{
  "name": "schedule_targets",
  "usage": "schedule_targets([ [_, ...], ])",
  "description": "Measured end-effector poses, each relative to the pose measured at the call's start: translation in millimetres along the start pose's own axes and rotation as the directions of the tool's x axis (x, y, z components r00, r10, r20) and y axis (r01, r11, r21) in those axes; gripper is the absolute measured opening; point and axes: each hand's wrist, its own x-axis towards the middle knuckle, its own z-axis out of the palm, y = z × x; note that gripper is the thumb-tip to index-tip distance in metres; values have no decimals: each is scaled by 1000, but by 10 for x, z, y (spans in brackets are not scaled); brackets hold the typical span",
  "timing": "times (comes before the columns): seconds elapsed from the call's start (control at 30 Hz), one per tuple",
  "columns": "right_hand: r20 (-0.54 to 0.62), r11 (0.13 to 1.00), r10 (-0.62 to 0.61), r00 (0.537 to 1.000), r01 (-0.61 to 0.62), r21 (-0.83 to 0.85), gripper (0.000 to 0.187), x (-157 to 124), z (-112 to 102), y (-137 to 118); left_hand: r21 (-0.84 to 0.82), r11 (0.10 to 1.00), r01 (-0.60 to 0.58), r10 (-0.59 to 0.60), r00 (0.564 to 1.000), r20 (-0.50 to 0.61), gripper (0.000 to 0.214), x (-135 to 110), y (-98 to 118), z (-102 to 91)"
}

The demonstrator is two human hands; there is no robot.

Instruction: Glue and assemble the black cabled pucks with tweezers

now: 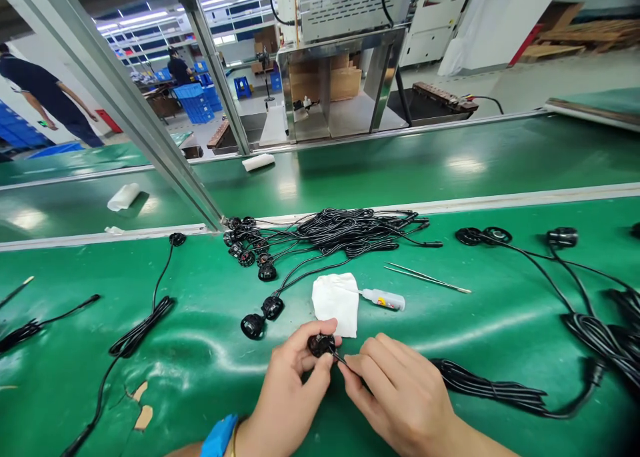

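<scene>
My left hand (295,377) is closed around a small round black cable head (321,344), gripping it between thumb and fingers. Close beside it, my right hand (395,394) pinches the thin black cable (340,359) where it leaves that head. A coiled black cable bundle (490,387) comes out from behind my right hand; whether it is the same cable is hidden. Just beyond my hands lie a folded white cloth (336,300) and a small clear glue-like bottle (385,299), its nozzle on the cloth. Two more round black heads (253,326) lie to the left.
Tweezers (427,277) lie right of the bottle. A pile of black cables (345,230) with round heads stretches along the bench's back edge. More coiled cables (607,337) lie at right, another (143,327) at left. Behind runs a green conveyor belt (380,167), with a slanted metal post (130,104) at left.
</scene>
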Motion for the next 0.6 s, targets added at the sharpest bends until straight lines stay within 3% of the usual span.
schedule_targets([
  [0.27,59,1000,16,998,-14,-20,19,-39,-21,-55,157,984,-85,75,995,72,42,-109,-51,-16],
  [0.6,84,999,35,996,-36,11,22,10,-50,-17,-21,999,29,-26,991,132,37,5,-19,-48],
])
